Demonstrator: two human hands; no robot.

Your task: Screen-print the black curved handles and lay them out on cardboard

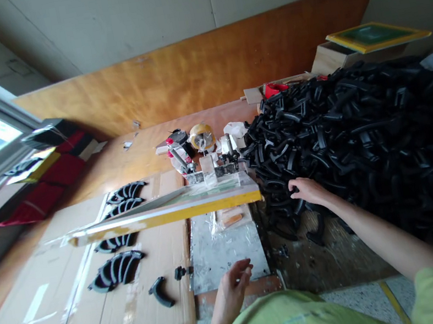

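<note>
Smooth curved black parts (321, 138), heaped; right grip (307, 190) at edge, can't tell if clamped; left grip (233, 284) apart.

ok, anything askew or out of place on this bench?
Two mild oddities. One curved black part lies alone on the cardboard, apart from the nested parts; could be deliberate. At back right, the yellow-edged frame juts past the box under it, so it looks casually perched.

Right hand (305, 191) at black parts pile (345, 133); left hand (233, 283) over grey plate (226, 252); yellow-edged frame (208, 207) beyond.
</note>
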